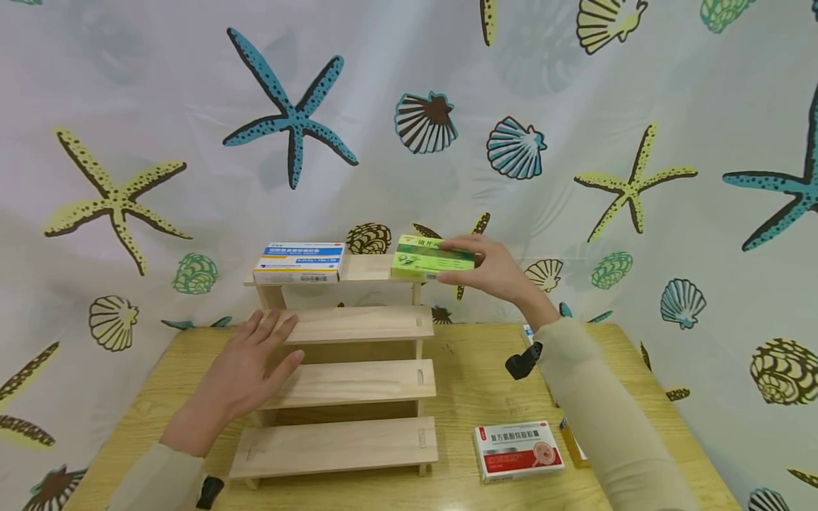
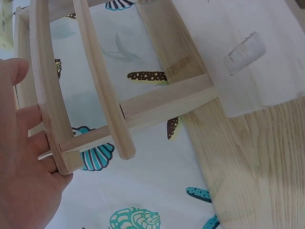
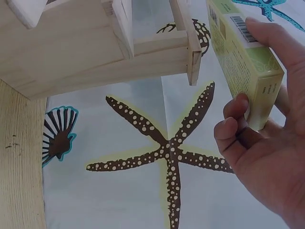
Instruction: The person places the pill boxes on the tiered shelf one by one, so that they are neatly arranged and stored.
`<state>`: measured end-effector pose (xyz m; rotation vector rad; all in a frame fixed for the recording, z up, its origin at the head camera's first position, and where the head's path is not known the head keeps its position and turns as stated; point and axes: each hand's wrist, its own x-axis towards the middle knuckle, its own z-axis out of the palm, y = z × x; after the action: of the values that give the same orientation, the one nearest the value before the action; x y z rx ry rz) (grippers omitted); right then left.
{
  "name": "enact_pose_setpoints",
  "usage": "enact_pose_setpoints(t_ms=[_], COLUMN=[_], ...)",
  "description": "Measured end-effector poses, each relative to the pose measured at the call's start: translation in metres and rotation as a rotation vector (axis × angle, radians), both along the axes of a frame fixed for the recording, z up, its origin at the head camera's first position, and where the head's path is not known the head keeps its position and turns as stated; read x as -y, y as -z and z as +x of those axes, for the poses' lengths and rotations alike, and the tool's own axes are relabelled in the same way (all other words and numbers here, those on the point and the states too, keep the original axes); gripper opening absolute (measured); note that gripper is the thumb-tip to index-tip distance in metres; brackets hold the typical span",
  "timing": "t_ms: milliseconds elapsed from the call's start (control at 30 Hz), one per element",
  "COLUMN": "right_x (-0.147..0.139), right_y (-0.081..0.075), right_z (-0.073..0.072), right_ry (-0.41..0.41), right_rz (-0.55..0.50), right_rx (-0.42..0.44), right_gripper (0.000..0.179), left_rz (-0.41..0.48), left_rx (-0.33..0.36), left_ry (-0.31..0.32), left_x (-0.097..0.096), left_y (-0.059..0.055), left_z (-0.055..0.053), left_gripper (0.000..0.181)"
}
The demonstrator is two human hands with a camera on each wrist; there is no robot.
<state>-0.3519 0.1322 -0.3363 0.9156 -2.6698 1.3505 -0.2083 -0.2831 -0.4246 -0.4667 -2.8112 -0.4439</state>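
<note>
My right hand (image 1: 495,270) holds a green and yellow medicine box (image 1: 418,259) between thumb and fingers. The box is at the right end of the wooden stepped rack's top shelf (image 1: 371,267); whether it touches the wood cannot be told. In the right wrist view, the box (image 3: 245,62) shows its barcode side, with the right hand (image 3: 271,152) around its near end. My left hand (image 1: 246,362) rests its spread fingers against the rack's left side, by the second shelf. Wood hides some left fingertips in the left wrist view. A blue and white medicine box (image 1: 300,262) lies on the top shelf's left part.
On the wooden table (image 1: 479,369), a red and white medicine box (image 1: 519,451) lies right of the rack. An orange-edged box (image 1: 575,447) and another box (image 1: 527,333) are partly hidden by my right arm. A sea-patterned cloth (image 1: 383,191) hangs behind.
</note>
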Motion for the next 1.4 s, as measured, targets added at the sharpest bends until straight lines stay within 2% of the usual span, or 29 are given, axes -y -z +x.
enact_pose_setpoints(t_ms=[367, 800, 1067, 1400], right_x=[0.018, 0.035, 0.049, 0.060], right_y=[-0.005, -0.006, -0.005, -0.007], right_z=[-0.002, -0.008, -0.013, -0.019], right_ry=[-0.012, -0.023, -0.014, -0.046], right_rz=[0.016, 0.043, 0.078, 0.098], right_rx=[0.027, 0.035, 0.007, 0.019], right_gripper=[0.060, 0.060, 0.061, 0.062], left_rz=[0.008, 0.003, 0.004, 0.006], left_rx=[0.005, 0.006, 0.011, 0.005], left_ry=[0.001, 0.002, -0.001, -0.002], left_x=[0.000, -0.001, -0.001, -0.002], left_y=[0.004, -0.001, 0.001, -0.002], left_z=[-0.001, 0.000, 0.002, 0.003], left_gripper=[0.068, 0.068, 0.068, 0.068])
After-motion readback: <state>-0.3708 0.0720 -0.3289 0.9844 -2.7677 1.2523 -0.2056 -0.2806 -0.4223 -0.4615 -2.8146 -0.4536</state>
